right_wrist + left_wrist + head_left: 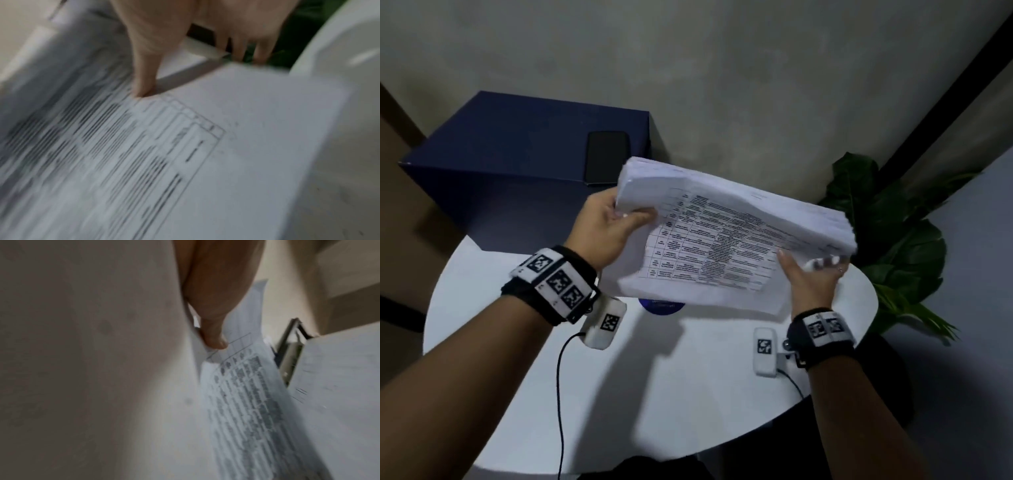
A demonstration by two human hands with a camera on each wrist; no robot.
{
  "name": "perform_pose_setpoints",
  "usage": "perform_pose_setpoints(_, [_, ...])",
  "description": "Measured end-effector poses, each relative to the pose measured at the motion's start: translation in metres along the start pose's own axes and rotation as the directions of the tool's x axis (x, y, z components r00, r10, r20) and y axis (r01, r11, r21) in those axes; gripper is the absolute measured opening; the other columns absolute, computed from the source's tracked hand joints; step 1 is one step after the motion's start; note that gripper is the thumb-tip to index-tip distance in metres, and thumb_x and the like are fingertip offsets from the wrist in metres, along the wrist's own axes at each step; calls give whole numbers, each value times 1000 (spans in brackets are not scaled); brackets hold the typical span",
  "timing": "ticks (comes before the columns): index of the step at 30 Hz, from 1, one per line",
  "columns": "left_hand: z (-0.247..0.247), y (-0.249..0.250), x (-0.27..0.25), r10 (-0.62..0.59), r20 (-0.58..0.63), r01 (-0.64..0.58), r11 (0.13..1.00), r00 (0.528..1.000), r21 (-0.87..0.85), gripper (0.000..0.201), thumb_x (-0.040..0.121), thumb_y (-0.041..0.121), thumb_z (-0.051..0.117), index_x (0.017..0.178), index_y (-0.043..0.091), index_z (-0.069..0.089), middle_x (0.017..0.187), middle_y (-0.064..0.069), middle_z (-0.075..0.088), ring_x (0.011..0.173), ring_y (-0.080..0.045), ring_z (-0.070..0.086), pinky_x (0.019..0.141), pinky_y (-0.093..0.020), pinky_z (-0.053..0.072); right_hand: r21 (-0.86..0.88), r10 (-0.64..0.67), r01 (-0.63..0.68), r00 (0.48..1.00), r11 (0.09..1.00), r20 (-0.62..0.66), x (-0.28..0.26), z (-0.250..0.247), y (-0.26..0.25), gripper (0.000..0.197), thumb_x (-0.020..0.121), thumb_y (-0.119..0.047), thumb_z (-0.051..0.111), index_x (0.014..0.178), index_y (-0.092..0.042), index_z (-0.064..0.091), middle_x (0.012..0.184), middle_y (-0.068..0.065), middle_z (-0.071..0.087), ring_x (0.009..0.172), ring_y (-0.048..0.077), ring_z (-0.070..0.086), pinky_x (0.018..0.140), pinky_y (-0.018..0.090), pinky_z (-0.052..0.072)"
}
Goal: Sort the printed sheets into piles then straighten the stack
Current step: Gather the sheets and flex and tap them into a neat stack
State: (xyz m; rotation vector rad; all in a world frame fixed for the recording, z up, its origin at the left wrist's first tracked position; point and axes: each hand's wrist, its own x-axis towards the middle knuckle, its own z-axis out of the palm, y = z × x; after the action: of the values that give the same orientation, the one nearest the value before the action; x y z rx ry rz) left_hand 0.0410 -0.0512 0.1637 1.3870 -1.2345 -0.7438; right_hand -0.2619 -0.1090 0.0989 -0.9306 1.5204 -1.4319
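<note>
While both hands are up off the table [517, 342], the head view shows a thick stack of printed sheets [736, 219] held in the air above the round white tabletop, tilted and a bit bowed. The left hand [609, 226] grips the stack's left edge, thumb on the printed side and fingers curled behind. The right hand [811, 274] takes the lower right corner, thumb on the front sheet and fingers under the edge. That front sheet carries a table of small text, too blurry to read. Behind sits a dark blue box [510, 150] with a black phone [607, 156] lying on top, and a green plant [887, 219] stands off to the right. Both wrists wear black bands with square-code tags.

From the left wrist view, pretty smeary, the thumb [213, 337] pinches down on the sheets near their corner, with printed rows running away below it.

From the right wrist view, also blurry, the thumb [144, 81] presses on the top sheet by the table's border, and the other fingers [261, 52] hook over the far edge of the stack.
</note>
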Motion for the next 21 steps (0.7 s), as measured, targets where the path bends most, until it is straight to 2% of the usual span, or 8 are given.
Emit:
perform_pose_setpoints(3, [4, -21, -8, -56, -35, 55, 998, 998, -26, 20, 85, -3, 71, 98, 13, 69, 77, 29, 73, 75, 11, 67, 71, -7, 50, 118, 75, -101, 975, 988, 210, 2, -13, -1, 64, 65, -13, 85, 121, -14, 55, 115, 7, 68, 105, 23, 68, 90, 38, 56])
perform_pose_setpoints(5, [16, -33, -22, -60, -114, 60, 998, 992, 0, 20, 87, 3, 71, 94, 21, 66, 76, 31, 71, 75, 17, 64, 71, -3, 47, 5, 8, -9, 980, 1000, 197, -2, -19, 1, 42, 68, -11, 84, 107, -11, 68, 103, 8, 73, 95, 23, 72, 81, 36, 59])
perform_pose_setpoints(7, [29, -48, -40, -72, -169, 81, 995, 983, 51, 19, 91, 10, 69, 104, 22, 63, 85, 30, 66, 78, 24, 60, 66, 3, 42, -84, -64, 76, 988, 994, 139, -13, -24, 9, 30, 71, -7, 84, 98, -12, 73, 97, 4, 75, 90, 18, 73, 79, 34, 59])
perform_pose_setpoints(11, [31, -92, -70, -165, -104, 182, 966, 981, 185, 26, 86, 15, 75, 110, 20, 66, 96, 17, 67, 86, 0, 63, 68, -2, 44, -189, -89, 116, 986, 975, 143, -43, -32, 41, 29, 70, -10, 85, 89, -27, 69, 90, -13, 71, 83, -3, 69, 74, 18, 55])
perform_pose_setpoints(14, [24, -108, -75, -174, -33, 177, 968, 984, 177, 24, 86, 8, 75, 91, 29, 63, 84, 28, 69, 79, 7, 63, 69, -6, 46, -215, -54, 85, 988, 973, 147, -48, -36, 47, 31, 70, -12, 85, 89, -28, 67, 87, -11, 72, 80, -4, 68, 68, 11, 52])
perform_pose_setpoints(16, [21, -107, -71, -180, -15, 179, 967, 984, 183, 21, 87, 7, 73, 85, 25, 64, 83, 27, 69, 73, 5, 61, 65, -5, 43, -252, -76, 110, 987, 961, 140, -45, -37, 42, 32, 70, -13, 85, 90, -28, 66, 88, -11, 70, 78, -6, 66, 64, 8, 50])
perform_pose_setpoints(18, [15, -104, -64, -158, -10, 157, 965, 987, 212, 15, 86, 9, 74, 86, 21, 65, 87, 18, 68, 71, -1, 59, 63, -6, 42, -277, -101, 138, 985, 951, 143, -43, -37, 35, 33, 71, -15, 85, 96, -25, 65, 91, -12, 67, 77, -7, 64, 64, 7, 49])
perform_pose_setpoints(21, [5, -98, -57, -141, 25, 133, 970, 990, 204, 27, 84, 14, 77, 99, 31, 62, 97, 15, 68, 85, 6, 62, 72, -6, 45, -275, -132, 176, 976, 945, 171, -44, -35, 27, 26, 77, -16, 80, 96, -25, 65, 92, -14, 66, 76, -11, 62, 64, 4, 46])
